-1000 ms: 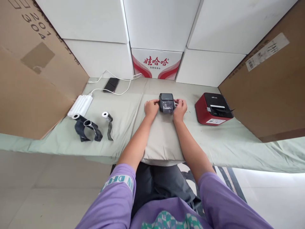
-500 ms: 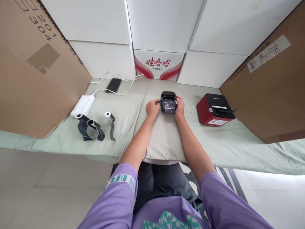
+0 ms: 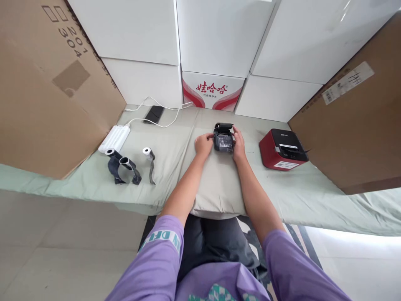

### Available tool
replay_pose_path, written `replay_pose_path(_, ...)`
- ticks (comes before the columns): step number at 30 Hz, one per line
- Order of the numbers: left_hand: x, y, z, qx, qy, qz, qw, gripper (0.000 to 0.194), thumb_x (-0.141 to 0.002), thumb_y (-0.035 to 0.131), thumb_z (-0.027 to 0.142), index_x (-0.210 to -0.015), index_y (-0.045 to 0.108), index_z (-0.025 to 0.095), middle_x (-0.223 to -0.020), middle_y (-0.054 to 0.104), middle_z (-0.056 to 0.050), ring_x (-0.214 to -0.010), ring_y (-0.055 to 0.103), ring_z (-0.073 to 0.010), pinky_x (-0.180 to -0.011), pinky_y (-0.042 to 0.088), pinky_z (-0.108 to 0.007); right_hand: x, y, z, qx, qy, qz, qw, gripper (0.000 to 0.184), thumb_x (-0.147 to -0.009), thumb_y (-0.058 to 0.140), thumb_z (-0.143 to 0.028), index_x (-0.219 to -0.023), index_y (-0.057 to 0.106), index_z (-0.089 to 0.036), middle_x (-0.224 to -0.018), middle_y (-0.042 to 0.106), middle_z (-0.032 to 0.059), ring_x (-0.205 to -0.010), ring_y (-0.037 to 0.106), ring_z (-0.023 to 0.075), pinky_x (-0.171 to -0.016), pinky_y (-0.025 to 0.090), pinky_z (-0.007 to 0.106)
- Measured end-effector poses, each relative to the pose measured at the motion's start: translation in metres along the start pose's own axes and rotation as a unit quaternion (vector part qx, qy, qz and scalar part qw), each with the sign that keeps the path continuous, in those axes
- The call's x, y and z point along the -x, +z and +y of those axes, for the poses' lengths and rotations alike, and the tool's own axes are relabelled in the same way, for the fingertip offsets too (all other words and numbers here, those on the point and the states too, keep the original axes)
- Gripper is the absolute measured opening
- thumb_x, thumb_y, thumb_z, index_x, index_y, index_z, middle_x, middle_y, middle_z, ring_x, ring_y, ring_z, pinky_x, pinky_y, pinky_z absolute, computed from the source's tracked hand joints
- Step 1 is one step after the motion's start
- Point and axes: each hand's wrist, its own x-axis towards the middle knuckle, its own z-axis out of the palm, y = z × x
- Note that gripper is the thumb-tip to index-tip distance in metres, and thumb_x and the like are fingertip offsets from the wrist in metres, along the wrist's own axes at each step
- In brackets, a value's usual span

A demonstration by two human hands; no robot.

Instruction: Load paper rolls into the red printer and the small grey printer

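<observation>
Head view: a small black device (image 3: 223,142), its lid (image 3: 224,126) raised, sits between my two hands on the pale green cloth (image 3: 216,184).
My left hand (image 3: 204,144) meets the device's left side with fingers bent; my right hand (image 3: 239,143) lies along its right side, fingers reaching up beside the lid. I have it flanked from both sides, but whether my fingers are closed tight on it, I cannot tell. Well off to my right stands a red-and-black machine (image 3: 283,149); to my left are three small rolls (image 3: 115,169) with dark strips trailing, a white block (image 3: 114,138) and a flat black object (image 3: 153,114) near a white cable (image 3: 169,125).
</observation>
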Motion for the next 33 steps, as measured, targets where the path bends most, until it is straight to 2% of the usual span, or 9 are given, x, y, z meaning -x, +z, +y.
replay_pose_path(3, 0.001, -0.002, 0.002, -0.01, -0.005, -0.005, 1.0, 0.043, -0.094, 0.054, 0.013, -0.12, 0.081, 0.031, -0.122, 0.083, 0.003, -0.124, 0.073, -0.0164, -0.118, 0.045, -0.029, 0.001, 0.003, 0.003, 0.01, -0.041, 0.017, 0.999, 0.054, -0.092, 0.052, -0.056, -0.131, 0.067, -0.023, -0.162, 0.056, 0.0104, -0.153, 0.048, 0.0242, -0.131, 0.033, 0.045)
replay_pose_path(5, 0.001, -0.002, 0.003, -0.009, -0.004, -0.004, 1.0, 0.042, -0.094, 0.054, 0.013, -0.12, 0.081, 0.031, -0.121, 0.083, 0.003, -0.123, 0.073, -0.0166, -0.116, 0.046, -0.028, 0.002, 0.005, 0.005, 0.038, -0.049, 0.033, 0.998, 0.048, -0.094, 0.051, -0.053, -0.128, 0.068, -0.023, -0.154, 0.06, 0.0113, -0.149, 0.051, 0.0241, -0.13, 0.034, 0.045)
replay_pose_path(9, 0.001, -0.002, 0.003, -0.009, 0.0, 0.0, 1.0, 0.041, -0.094, 0.054, 0.013, -0.119, 0.082, 0.031, -0.12, 0.083, 0.003, -0.122, 0.074, -0.0173, -0.115, 0.047, -0.029, 0.001, 0.006, 0.005, 0.102, -0.043, 0.05, 0.993, 0.051, -0.097, 0.046, -0.054, -0.131, 0.068, -0.023, -0.141, 0.065, 0.0121, -0.138, 0.056, 0.0255, -0.128, 0.036, 0.048)
replay_pose_path(13, 0.001, -0.001, 0.002, -0.011, -0.002, 0.0, 1.0, 0.041, -0.094, 0.054, 0.014, -0.12, 0.081, 0.03, -0.121, 0.083, 0.003, -0.123, 0.073, -0.0165, -0.113, 0.048, -0.028, 0.003, 0.004, -0.001, 0.122, -0.052, 0.001, 0.991, 0.065, -0.098, 0.043, -0.062, -0.148, 0.062, -0.025, -0.154, 0.06, 0.0109, -0.144, 0.05, 0.0253, -0.13, 0.032, 0.047)
replay_pose_path(15, 0.0, -0.001, 0.001, -0.013, -0.002, 0.0, 1.0, 0.041, -0.094, 0.054, 0.014, -0.12, 0.081, 0.03, -0.12, 0.083, 0.003, -0.122, 0.074, -0.0163, -0.114, 0.047, -0.028, 0.004, 0.003, -0.003, 0.13, -0.05, -0.01, 0.99, 0.068, -0.098, 0.042, -0.065, -0.15, 0.061, -0.026, -0.159, 0.057, 0.0097, -0.148, 0.047, 0.0244, -0.132, 0.029, 0.045)
replay_pose_path(22, 0.0, 0.0, 0.001, -0.015, 0.003, 0.003, 1.0, 0.04, -0.095, 0.054, 0.014, -0.118, 0.081, 0.031, -0.118, 0.084, 0.004, -0.121, 0.074, -0.0173, -0.116, 0.044, -0.03, 0.005, 0.003, -0.006, 0.126, -0.046, -0.004, 0.991, 0.065, -0.098, 0.043, -0.063, -0.145, 0.067, -0.025, -0.158, 0.06, 0.008, -0.151, 0.047, 0.0249, -0.133, 0.028, 0.048)
replay_pose_path(28, 0.0, -0.001, 0.002, -0.011, 0.001, 0.0, 1.0, 0.04, -0.095, 0.053, 0.014, -0.119, 0.081, 0.03, -0.119, 0.083, 0.003, -0.121, 0.074, -0.0168, -0.115, 0.044, -0.03, 0.007, 0.003, -0.006, 0.164, -0.052, -0.011, 0.985, 0.058, -0.099, 0.042, -0.055, -0.142, 0.069, -0.025, -0.16, 0.059, 0.0066, -0.151, 0.048, 0.0232, -0.133, 0.03, 0.045)
replay_pose_path(33, 0.0, -0.001, 0.003, -0.015, -0.005, -0.002, 1.0, 0.039, -0.095, 0.054, 0.015, -0.119, 0.08, 0.032, -0.119, 0.083, 0.004, -0.122, 0.073, -0.0173, -0.118, 0.042, -0.032, -0.003, -0.005, -0.014, 0.245, -0.047, 0.014, 0.968, 0.045, -0.1, 0.044, -0.04, -0.121, 0.079, -0.02, -0.158, 0.059, 0.0127, -0.15, 0.051, 0.0237, -0.128, 0.036, 0.043)
